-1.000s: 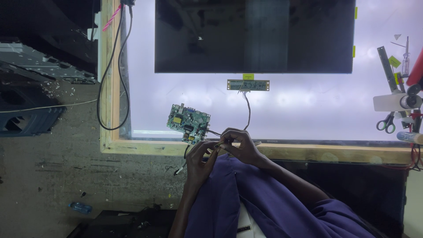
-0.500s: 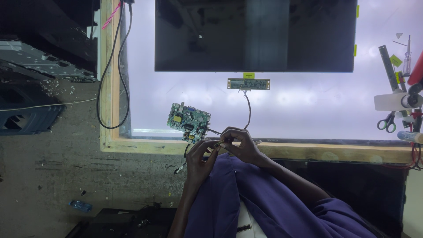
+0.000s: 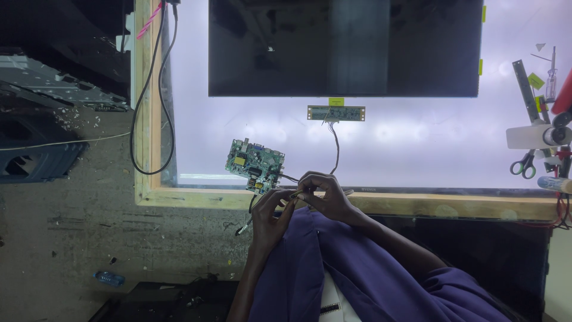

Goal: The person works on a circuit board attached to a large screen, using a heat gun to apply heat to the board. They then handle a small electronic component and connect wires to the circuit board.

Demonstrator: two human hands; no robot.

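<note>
Pinching a thin cable end between both fingertips | left hand steadies, right hand grips | green circuit board just beside, on lit table.

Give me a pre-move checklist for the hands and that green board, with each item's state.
1. Both hands meet at the cable end: left hand, right hand: ok.
2. Connector seated: cannot tell, fingers hide it.
3. Green circuit board lies flat on the lit panel: ok.
4. Thin cable reaches the narrow strip board: ok.
5. Scissors lie apart from the hands: ok.
</note>
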